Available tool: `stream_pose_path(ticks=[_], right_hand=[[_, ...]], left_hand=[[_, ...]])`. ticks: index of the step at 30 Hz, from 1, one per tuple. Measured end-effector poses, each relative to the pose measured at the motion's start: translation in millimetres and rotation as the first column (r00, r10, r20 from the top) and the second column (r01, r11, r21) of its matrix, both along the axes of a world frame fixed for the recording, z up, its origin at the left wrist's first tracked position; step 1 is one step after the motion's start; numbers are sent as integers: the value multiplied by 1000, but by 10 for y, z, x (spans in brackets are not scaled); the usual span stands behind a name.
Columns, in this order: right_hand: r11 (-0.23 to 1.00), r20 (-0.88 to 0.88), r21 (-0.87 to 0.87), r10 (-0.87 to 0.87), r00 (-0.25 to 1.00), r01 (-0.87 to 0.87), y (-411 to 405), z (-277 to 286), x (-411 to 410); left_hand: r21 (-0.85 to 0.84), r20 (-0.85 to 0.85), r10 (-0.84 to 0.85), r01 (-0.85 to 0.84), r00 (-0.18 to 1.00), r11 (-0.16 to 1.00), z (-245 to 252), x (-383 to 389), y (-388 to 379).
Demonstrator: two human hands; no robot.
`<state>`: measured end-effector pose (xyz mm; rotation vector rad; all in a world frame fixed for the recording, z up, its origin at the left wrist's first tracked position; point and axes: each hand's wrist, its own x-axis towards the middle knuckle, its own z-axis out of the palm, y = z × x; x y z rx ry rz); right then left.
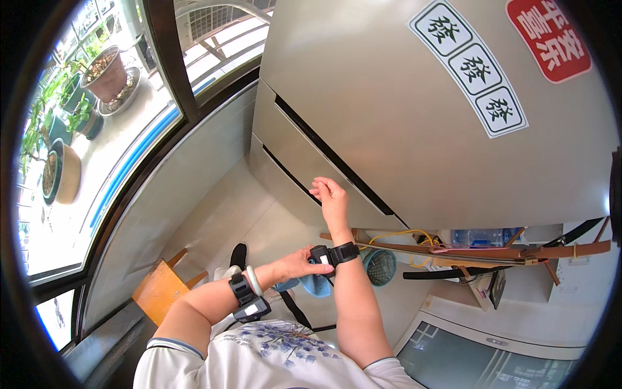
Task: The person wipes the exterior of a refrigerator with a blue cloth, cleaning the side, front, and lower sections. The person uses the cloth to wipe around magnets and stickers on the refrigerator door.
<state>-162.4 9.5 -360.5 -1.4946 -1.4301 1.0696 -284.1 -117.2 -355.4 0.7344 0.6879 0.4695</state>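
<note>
My left hand [295, 264] grips a black wrist-worn device [321, 258] on my right forearm, its thumb lying across the casing. A black strap [346, 252] holds that device around the right wrist. Held up in front of a refrigerator [359, 121], my right hand [333, 197] is empty, with loosely bent fingers partly apart. On my left wrist are a pale bangle [254, 281] and a second black strapped device [252, 309]. A blue item [316, 286] shows below my hands, partly hidden by them.
A wooden stool [160, 291] stands at left below the window frame [187, 104]. Potted plants [104, 75] sit beyond the glass. At right are a teal basket [380, 267], a brown wooden rail [474, 256] and a glass-fronted cabinet [447, 352]. The refrigerator carries stickers [474, 70] with writing.
</note>
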Motion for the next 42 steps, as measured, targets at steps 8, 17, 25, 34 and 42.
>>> stream_pose_path(ticks=[8, 17, 25, 34, 42], right_hand=[[898, 709, 207, 136, 692, -389, -97, 6, -82], [937, 748, 19, 219, 627, -350, -197, -125, -69], [993, 385, 71, 57, 921, -91, -346, -141, 148], [986, 429, 134, -151, 890, 103, -587, -287, 782], [983, 354, 171, -121, 927, 63, -580, -688, 1064]], left_hand=[[-162, 22, 139, -134, 990, 978, 210, -214, 45], [-131, -105, 8, -22, 994, 991, 107, -256, 82], [80, -147, -162, 175, 976, 981, -221, -463, 207], [526, -76, 902, -751, 426, 399, -491, -878, 1923], [809, 252, 964, -565, 86, -161, -492, -809, 3079]])
